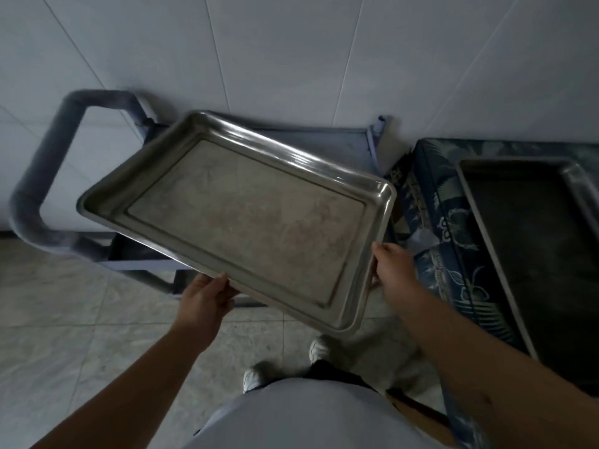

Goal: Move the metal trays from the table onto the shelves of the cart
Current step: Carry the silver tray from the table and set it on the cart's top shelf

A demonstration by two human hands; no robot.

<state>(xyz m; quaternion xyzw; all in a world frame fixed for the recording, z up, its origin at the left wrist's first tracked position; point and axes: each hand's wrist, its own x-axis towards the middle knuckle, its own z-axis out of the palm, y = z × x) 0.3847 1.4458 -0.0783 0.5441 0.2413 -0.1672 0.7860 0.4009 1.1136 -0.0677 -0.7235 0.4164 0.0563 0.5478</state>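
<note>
Head view: rectangular shiny metal tray (240, 218) held tilted in air above grey-blue tubular cart (42, 176). Left hand (204, 298) pinches near long rim; right hand (393, 264) clamps short rim. Second dark metal tray (531, 241) lies on blue patterned table (431, 202).

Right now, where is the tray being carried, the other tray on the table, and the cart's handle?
carried metal tray (246, 218), head view, its flat bottom.
second metal tray (534, 247), head view, its dark inside.
cart handle (42, 176), head view, the upright tube.
</note>
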